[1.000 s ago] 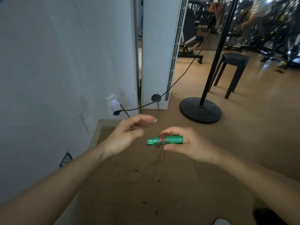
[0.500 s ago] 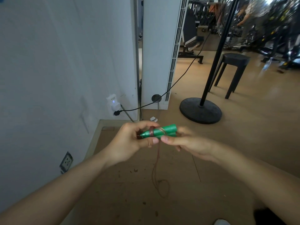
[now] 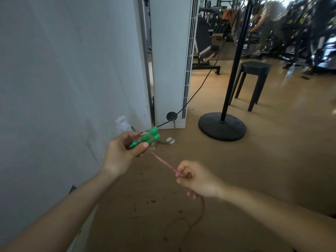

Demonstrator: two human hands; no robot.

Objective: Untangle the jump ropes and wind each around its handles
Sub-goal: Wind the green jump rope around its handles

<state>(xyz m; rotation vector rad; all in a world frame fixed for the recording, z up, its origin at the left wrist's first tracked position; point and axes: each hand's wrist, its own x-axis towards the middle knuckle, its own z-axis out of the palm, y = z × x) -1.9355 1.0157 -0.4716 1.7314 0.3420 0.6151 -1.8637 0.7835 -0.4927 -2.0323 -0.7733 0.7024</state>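
**Jump rope held above floor, cord running taut between both hands**

The pair of green handles (image 3: 149, 137) is sitting bundled together in the left hand (image 3: 121, 154), whose thumb and fingers are curling round them, a few turns of cord circling the pair. The pink rope (image 3: 164, 163) is stretching tight down to the right hand (image 3: 197, 179), which is pinching it with curled fingers. Slack is trailing below onto the brown floor (image 3: 254, 170) in a loose loop. A white wall (image 3: 63, 79) is standing just left; a black stand base (image 3: 221, 126) and a black stool (image 3: 254, 79) are sitting well beyond.

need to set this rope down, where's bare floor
Bare tan floor lies between the round black stand base and the right hand. Crowded: the wall corner with black cable and white plug, and loose pink rope below.
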